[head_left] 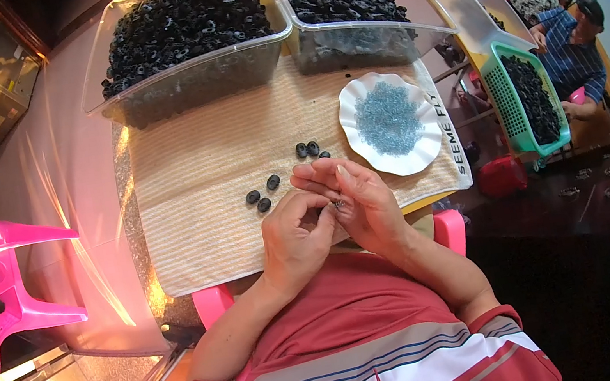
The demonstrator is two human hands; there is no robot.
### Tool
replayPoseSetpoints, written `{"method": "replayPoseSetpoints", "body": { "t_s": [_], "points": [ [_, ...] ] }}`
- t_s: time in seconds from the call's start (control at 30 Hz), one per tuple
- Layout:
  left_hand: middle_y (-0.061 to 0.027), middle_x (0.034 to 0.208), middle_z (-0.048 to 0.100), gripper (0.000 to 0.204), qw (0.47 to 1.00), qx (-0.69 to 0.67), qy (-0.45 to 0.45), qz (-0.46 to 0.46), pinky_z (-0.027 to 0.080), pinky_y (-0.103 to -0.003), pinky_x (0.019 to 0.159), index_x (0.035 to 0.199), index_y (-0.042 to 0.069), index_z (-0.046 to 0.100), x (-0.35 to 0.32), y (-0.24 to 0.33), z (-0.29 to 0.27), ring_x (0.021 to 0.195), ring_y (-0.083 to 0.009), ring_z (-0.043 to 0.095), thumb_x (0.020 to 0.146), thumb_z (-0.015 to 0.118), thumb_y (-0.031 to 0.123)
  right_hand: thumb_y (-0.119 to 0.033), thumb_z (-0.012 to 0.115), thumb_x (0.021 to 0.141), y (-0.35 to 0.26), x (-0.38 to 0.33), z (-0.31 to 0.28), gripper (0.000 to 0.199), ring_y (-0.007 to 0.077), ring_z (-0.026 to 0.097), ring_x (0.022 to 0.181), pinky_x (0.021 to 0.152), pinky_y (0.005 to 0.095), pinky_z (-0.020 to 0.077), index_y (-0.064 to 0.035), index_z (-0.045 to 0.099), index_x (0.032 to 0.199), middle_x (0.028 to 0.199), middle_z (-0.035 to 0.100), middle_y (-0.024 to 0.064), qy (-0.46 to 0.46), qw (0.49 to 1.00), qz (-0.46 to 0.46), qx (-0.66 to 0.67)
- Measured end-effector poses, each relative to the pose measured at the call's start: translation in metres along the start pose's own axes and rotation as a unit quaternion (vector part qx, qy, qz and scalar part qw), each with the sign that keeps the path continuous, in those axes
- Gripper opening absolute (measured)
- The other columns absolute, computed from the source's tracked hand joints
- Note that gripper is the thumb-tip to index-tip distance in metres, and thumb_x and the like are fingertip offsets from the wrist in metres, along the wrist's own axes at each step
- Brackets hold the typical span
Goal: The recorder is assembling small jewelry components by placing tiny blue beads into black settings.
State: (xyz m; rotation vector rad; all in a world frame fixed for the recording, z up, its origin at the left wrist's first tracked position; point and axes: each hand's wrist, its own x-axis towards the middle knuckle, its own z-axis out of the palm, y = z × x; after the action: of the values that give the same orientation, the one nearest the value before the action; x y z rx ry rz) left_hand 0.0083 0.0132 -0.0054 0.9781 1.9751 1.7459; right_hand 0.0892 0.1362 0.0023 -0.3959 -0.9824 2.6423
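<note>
This place is looking like a small, informal assembly workshop. Two clear plastic bins (201, 76) are holding heaps of small black parts (186, 27) behind a striped towel (191, 168), where a scalloped white plate (411, 164) is carrying tiny translucent pieces (389, 119). Farther right, another person (569, 48) in a striped shirt is sitting beside a green basket (498, 86) full of dark pieces (531, 93), and pink plastic stools (15, 232) are standing around.

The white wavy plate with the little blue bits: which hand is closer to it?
Right. The right hand is just below and left of the white wavy plate; the left hand is farther left, beyond the right one.
</note>
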Motion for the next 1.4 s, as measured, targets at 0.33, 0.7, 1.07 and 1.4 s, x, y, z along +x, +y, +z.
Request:
{"method": "replayPoseSetpoints", "body": {
  "t_s": [0.33, 0.7, 1.07, 1.4],
  "points": [
    [-0.0127, 0.091, 0.068, 0.01, 1.0, -0.029, 0.005, -0.002, 0.055, -0.032, 0.069, 0.094, 0.001, 0.069, -0.001, -0.009, 0.003, 0.078, -0.0225, 0.069, 0.086, 0.073, 0.0, -0.027, 0.058, 0.104, 0.001, 0.002, -0.009, 0.036, 0.0297, 0.059, 0.126, 0.109, 0.0403, 0.0466, 0.0026, 0.057, 0.125, 0.13, 0.062, 0.0187, 0.058, 0.997, -0.001, 0.06],
    [-0.0128, 0.092, 0.069, 0.017, 0.997, 0.05, -0.002, 0.055, 0.055, -0.036, 0.067, 0.099, 0.002, 0.072, -0.004, -0.009, 0.007, 0.08, -0.0285, 0.07, 0.083, 0.076, 0.001, -0.03, 0.058, 0.104, 0.002, 0.002, -0.001, 0.04, 0.0305, 0.058, 0.128, 0.111, 0.0408, 0.0445, 0.0025, 0.056, 0.128, 0.133, 0.062, 0.0212, 0.021, 0.999, -0.028, 0.006],
    [-0.0136, 0.087, 0.064, 0.016, 0.991, 0.105, -0.011, 0.079, 0.053, -0.041, 0.065, 0.094, 0.003, 0.069, -0.005, -0.007, 0.007, 0.075, -0.0322, 0.066, 0.079, 0.075, 0.001, -0.026, 0.059, 0.104, 0.006, 0.0, 0.0, 0.038, 0.0248, 0.059, 0.124, 0.109, 0.038, 0.0444, 0.0022, 0.057, 0.129, 0.133, 0.063, 0.0167, -0.014, 0.999, -0.023, -0.026],
    [-0.0135, 0.088, 0.067, 0.011, 1.0, 0.004, -0.007, 0.005, 0.054, -0.035, 0.066, 0.092, 0.001, 0.068, 0.001, -0.012, -0.003, 0.077, -0.0265, 0.069, 0.084, 0.075, 0.003, -0.022, 0.059, 0.104, 0.0, -0.002, -0.01, 0.035, 0.0231, 0.062, 0.12, 0.105, 0.0365, 0.0489, 0.0051, 0.062, 0.126, 0.128, 0.065, 0.0178, 0.025, 0.998, 0.026, -0.057]
  ]
}}
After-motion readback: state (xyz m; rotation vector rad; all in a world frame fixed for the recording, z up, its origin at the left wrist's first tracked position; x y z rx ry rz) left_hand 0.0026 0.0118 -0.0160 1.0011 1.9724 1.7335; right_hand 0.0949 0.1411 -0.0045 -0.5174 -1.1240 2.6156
